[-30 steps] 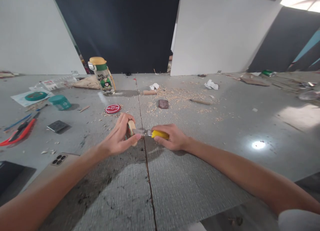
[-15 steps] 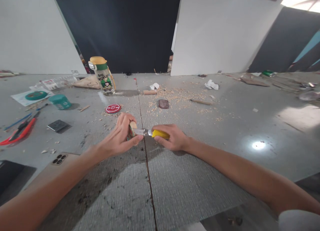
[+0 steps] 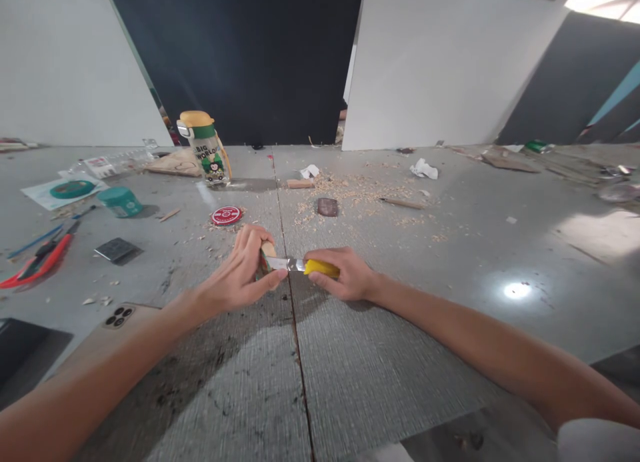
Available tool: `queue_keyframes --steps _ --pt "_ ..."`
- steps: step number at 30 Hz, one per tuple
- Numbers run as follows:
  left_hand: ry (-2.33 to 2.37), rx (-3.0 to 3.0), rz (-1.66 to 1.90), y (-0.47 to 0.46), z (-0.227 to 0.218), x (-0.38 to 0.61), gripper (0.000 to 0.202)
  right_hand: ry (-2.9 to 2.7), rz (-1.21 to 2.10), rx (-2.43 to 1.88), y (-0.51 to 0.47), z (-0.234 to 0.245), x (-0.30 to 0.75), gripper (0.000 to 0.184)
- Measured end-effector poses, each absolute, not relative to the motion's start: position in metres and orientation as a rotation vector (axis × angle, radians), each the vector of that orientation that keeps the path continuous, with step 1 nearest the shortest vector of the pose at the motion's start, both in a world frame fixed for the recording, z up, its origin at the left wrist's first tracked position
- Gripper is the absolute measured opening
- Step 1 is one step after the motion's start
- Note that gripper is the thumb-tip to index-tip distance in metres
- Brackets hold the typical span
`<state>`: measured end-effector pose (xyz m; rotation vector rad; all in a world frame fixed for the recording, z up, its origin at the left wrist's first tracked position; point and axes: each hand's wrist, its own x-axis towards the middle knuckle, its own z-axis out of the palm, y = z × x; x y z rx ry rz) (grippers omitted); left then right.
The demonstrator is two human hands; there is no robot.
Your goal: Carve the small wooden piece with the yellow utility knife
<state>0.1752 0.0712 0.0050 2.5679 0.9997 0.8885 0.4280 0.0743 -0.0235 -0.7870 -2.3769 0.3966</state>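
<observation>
My left hand (image 3: 250,269) is closed around a small piece of pale wood (image 3: 269,249) with some coloured, greenish part low on it; most of the piece is hidden by the fingers. In my right hand (image 3: 350,273) is a utility knife (image 3: 323,269) with a yellow handle, gripped by thumb and fingers. Its metal blade points left and lies against the wood, close to my left thumb. Beyond my hands, a red round lid (image 3: 227,215) and a brown block (image 3: 327,207) lie on the grey surface.
Wood shavings (image 3: 350,185) are scattered behind, with a thin wooden stick (image 3: 401,203). A bottle with a yellow lid (image 3: 210,152) stands at back left. Further left are a teal jar (image 3: 120,202), red-handled cutter (image 3: 43,262) and dark square (image 3: 117,249). A phone (image 3: 120,317) lies under my left forearm.
Hardly anything differs. The wood and blade are in nearly the same place, and both hands keep their grip.
</observation>
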Motion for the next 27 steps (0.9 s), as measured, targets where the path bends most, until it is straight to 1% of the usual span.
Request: queue_keyframes --steps 12,27 --pt "1.034 2.541 0.897 0.0706 0.0033 0.1751 0.030 -2.352 0.392 -0.810 0.0739 -0.0246 0.4276 0.033" --pt "1.020 2.572 0.910 0.0714 0.0022 0.1732 0.027 -2.335 0.348 -0.825 0.0724 -0.0255 0.4263 0.033"
